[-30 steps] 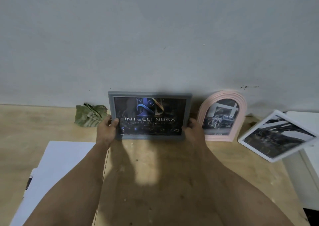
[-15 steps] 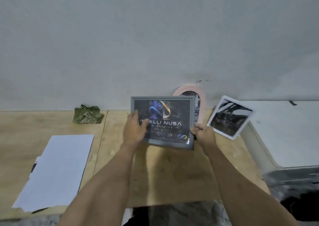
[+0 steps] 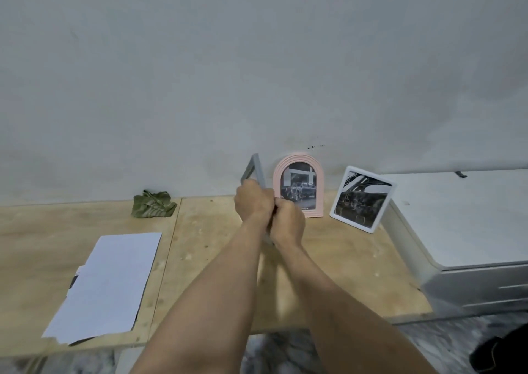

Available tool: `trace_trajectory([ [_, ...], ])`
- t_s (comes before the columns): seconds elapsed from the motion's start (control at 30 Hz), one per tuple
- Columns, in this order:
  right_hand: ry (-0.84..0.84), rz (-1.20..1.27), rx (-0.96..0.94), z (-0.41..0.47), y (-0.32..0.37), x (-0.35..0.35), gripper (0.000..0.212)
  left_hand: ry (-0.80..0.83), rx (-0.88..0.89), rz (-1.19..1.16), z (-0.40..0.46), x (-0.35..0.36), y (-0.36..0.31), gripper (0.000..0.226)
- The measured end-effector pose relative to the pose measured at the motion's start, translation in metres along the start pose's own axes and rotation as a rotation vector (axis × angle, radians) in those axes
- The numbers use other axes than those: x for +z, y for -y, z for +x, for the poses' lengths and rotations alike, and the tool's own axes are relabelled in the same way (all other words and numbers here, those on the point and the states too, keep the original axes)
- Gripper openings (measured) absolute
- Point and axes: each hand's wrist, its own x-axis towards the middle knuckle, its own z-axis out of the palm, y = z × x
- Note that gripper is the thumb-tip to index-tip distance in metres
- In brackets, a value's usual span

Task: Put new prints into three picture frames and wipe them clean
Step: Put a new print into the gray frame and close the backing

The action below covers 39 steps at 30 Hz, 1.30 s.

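Above the tabletop (image 3: pixel 328 259), the grey frame (image 3: pixel 255 170) is held edge-on, gripped by curled fingers of left hand (image 3: pixel 253 202) and right hand (image 3: pixel 287 220), before the pink frame (image 3: pixel 298 185).

You are seeing the grey frame (image 3: pixel 255 170) almost edge-on, so its print is facing away from you and your hands are hiding most of it; only the top corner and a sliver below your wrists are showing. Your left hand (image 3: pixel 253 202) and right hand (image 3: pixel 287 220) are overlapping, so the fingers are not showing clearly. Your right hand is covering the lower left corner of the pink frame (image 3: pixel 298 185). The white paper (image 3: pixel 105 285) is hiding nearly all of a dark sheet beneath it. The picture's right edge is cutting off the white cabinet (image 3: pixel 468 225).
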Motion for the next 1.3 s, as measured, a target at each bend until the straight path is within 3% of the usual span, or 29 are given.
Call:
trace_trajectory([
  [0.17, 0.221, 0.184, -0.114, 0.004, 0.014, 0.025, 0.021, 0.011, 0.000, 0.093, 0.030, -0.057, 0.031, 0.011],
  [0.4, 0.185, 0.058, 0.445, 0.024, -0.099, 0.046, 0.051, 0.288, -0.185, -0.394, 0.062, -0.123, 0.134, 0.007],
  [0.5, 0.148, 0.234, 0.518, -0.001, -0.108, 0.039, 0.027, 0.407, -0.254, -0.448, 0.061, -0.125, 0.177, 0.013],
  [0.57, 0.092, 0.277, 0.545, -0.014, -0.119, 0.038, 0.022, 0.447, -0.317, -0.455, 0.062, -0.117, 0.210, 0.012],
  [0.7, 0.115, 0.212, 0.596, -0.034, -0.141, 0.046, 0.026, 0.478, -0.401, -0.399, 0.059, -0.094, 0.260, 0.014],
  [0.93, 0.229, 0.009, 0.653, -0.047, -0.165, 0.095, 0.033, 0.260, -0.434, -0.103, 0.055, -0.049, 0.315, 0.015],
  [1.03, 0.243, -0.093, 0.624, -0.046, -0.171, 0.109, 0.038, 0.229, -0.370, 0.094, 0.052, -0.035, 0.319, 0.019],
  [1.17, 0.280, -0.109, 0.620, -0.045, -0.169, 0.115, 0.029, 0.175, -0.310, 0.254, 0.050, -0.025, 0.314, 0.020],
  [1.3, 0.365, -0.168, 0.472, -0.057, -0.170, 0.105, 0.035, 0.143, -0.118, 0.416, 0.053, -0.019, 0.308, 0.029],
])
